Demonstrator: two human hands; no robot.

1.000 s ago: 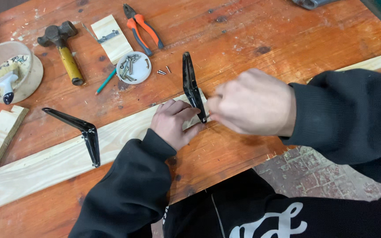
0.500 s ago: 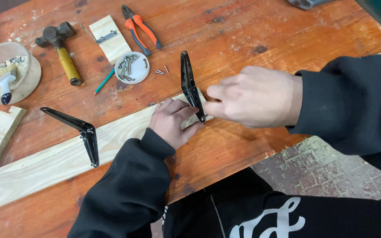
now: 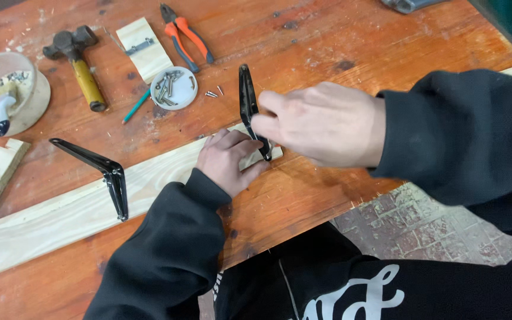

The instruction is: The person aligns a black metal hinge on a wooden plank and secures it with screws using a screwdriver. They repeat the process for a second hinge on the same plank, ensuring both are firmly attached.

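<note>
Broad reddish wooden workbench (image 3: 339, 35) filling most of the view, scuffed and dusted with pale shavings, near edge giving way to brick-patterned floor (image 3: 422, 228) at lower right. Across the bench, a long pale pine plank (image 3: 48, 219), running from near left up toward the middle and on under the hands. At centre right, right hand (image 3: 324, 121), large in the frame, fingers curled and pinched on the black metal bracket (image 3: 247, 104), gripping it where it meets the plank. Just left of it, left hand (image 3: 226, 160), fingers bent and pressed down flat on the plank right beside the bracket's lower end, touching it; whether it also grips the bracket cannot be told. Bracket itself standing across the plank's far edge, long arm pointing away toward the far side of the bench. Further left on the same plank, a second black bracket (image 3: 99, 169), angled, one arm lying out over the bench. At far left, a round shallow tub (image 3: 28, 112) with a white-handled tool inside. Near it, a yellow-handled hammer (image 3: 78, 65). Beside that, a small wood block (image 3: 143, 47) with a metal hinge. Far centre, orange-handled pliers (image 3: 185, 35). Nearer, a white lid of screws (image 3: 174, 89), a green pencil (image 3: 136, 106) to its left, a few loose screws (image 3: 213, 93) to its right.
</note>
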